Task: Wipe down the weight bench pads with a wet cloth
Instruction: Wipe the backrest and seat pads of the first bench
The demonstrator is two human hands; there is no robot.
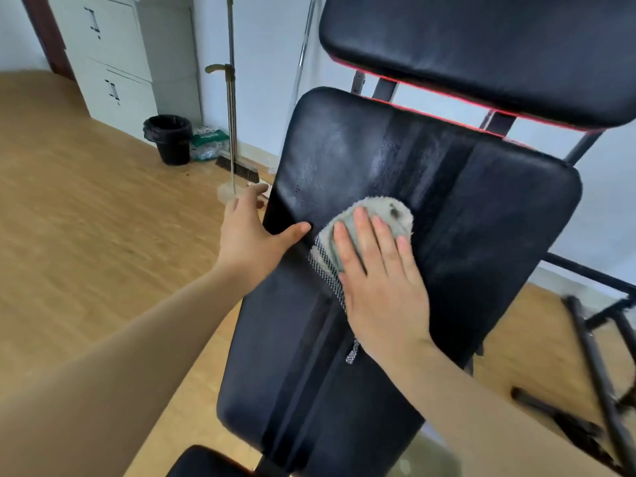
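Observation:
The long black back pad point(344, 339) of the weight bench fills the middle of the view, with wet streaks on its upper part. A second black pad point(481, 46) with red trim sits above it. My right hand point(382, 280) lies flat, fingers straight, pressing a grey cloth point(382, 211) with a checkered edge onto the middle of the back pad. My left hand point(251, 232) holds the pad's left edge, thumb on top of the surface and fingers round the side. A small black pad point(203, 463) shows at the bottom edge.
Wooden floor point(86, 218) spreads to the left. A black waste bin point(170, 139), a broom point(237, 166) and a white cabinet point(110, 53) stand by the far wall. Black metal frame bars point(599, 356) of the bench lie low on the right.

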